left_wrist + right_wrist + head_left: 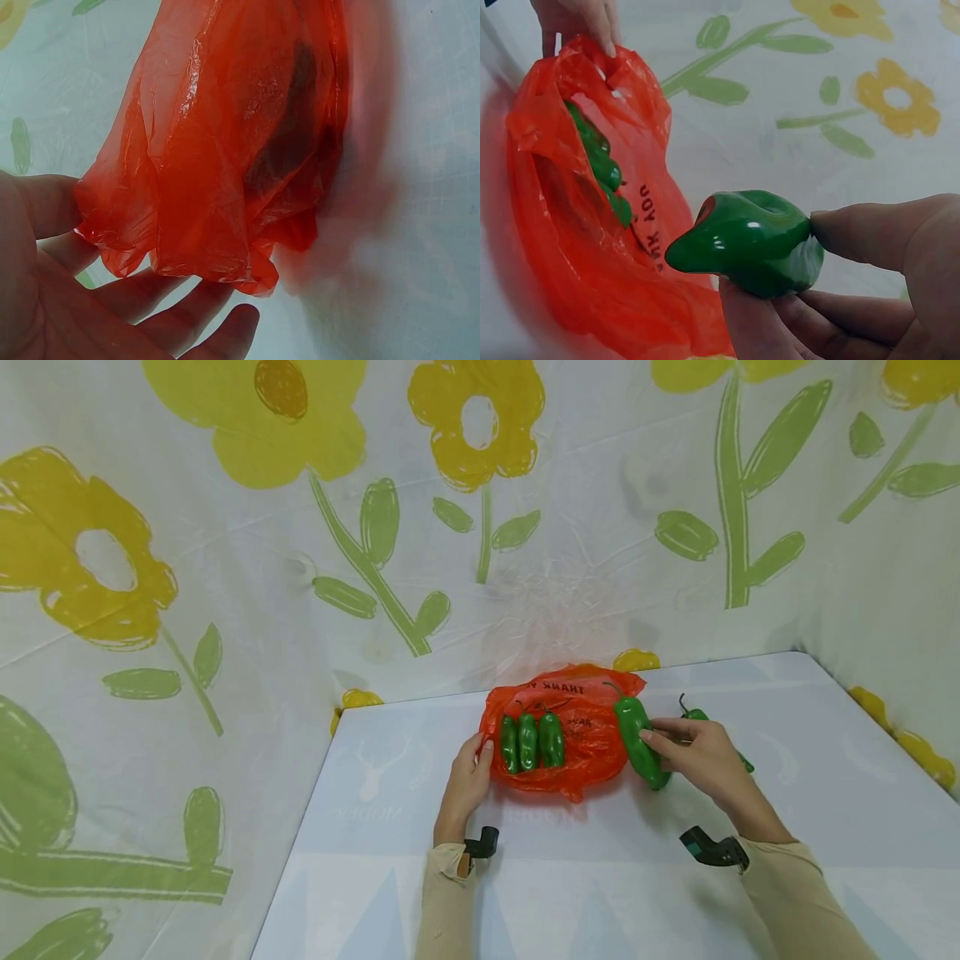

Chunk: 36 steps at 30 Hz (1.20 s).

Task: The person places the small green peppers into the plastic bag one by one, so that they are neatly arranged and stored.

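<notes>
A red plastic bag with dark lettering lies spread on the table, its mouth held wide. Inside it, three green peppers lie side by side. My left hand pinches the bag's left edge between thumb and fingers; in the left wrist view the red film hangs from that grip. My right hand holds another green pepper by thumb and fingers, over the bag's right edge. In the right wrist view this pepper is seen end-on, apart from the bag.
One more green pepper lies on the table behind my right hand, partly hidden by it. The white table runs back to a curtain printed with yellow flowers. A dark camera mount sits on each wrist.
</notes>
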{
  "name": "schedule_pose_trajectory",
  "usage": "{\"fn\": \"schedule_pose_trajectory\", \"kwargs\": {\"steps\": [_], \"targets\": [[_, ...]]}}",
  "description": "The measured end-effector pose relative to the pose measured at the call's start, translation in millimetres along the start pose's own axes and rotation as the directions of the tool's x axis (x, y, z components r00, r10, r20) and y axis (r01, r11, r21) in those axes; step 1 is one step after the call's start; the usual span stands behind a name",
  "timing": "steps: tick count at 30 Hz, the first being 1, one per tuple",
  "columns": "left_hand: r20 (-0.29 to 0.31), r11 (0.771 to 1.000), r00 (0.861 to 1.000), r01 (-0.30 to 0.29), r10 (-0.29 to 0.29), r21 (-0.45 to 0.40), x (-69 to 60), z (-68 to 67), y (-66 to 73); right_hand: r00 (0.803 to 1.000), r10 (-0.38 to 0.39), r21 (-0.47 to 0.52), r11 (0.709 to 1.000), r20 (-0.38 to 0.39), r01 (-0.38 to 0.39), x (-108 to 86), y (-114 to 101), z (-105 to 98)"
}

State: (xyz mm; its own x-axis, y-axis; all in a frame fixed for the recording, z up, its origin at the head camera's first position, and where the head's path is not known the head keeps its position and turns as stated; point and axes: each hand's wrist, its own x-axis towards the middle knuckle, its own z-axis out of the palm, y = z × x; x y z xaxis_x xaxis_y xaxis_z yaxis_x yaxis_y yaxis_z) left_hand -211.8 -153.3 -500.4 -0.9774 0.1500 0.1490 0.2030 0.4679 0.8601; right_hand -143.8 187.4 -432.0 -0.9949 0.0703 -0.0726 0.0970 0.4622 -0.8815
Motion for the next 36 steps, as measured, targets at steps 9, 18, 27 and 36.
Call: {"fn": "schedule_pose_trajectory", "kwargs": {"steps": [9, 18, 27, 36], "targets": [[-0.004, 1.000, 1.000, 0.003, -0.003, -0.004, -0.1, 0.0, 1.9, 1.000, 0.011, 0.017, 1.000, 0.007, -0.011, 8.6, -7.5, 5.9], [-0.003, 1.000, 1.000, -0.002, 0.002, 0.009, -0.2, 0.1, 0.2, 1.000, -0.004, 0.045, 0.999, -0.006, 0.004, 17.8, -10.1, 12.0], [-0.005, 1.000, 1.000, -0.001, 0.001, 0.001, -0.9, -0.1, 1.5, 1.000, 0.007, 0.044, 0.999, -0.012, -0.006, 26.7, -13.4, 19.1], [-0.002, 1.000, 1.000, 0.006, -0.006, 0.010, -0.4, -0.4, 0.6, 1.000, 0.024, 0.078, 0.997, 0.006, -0.025, 35.5, -15.6, 24.2]]}}
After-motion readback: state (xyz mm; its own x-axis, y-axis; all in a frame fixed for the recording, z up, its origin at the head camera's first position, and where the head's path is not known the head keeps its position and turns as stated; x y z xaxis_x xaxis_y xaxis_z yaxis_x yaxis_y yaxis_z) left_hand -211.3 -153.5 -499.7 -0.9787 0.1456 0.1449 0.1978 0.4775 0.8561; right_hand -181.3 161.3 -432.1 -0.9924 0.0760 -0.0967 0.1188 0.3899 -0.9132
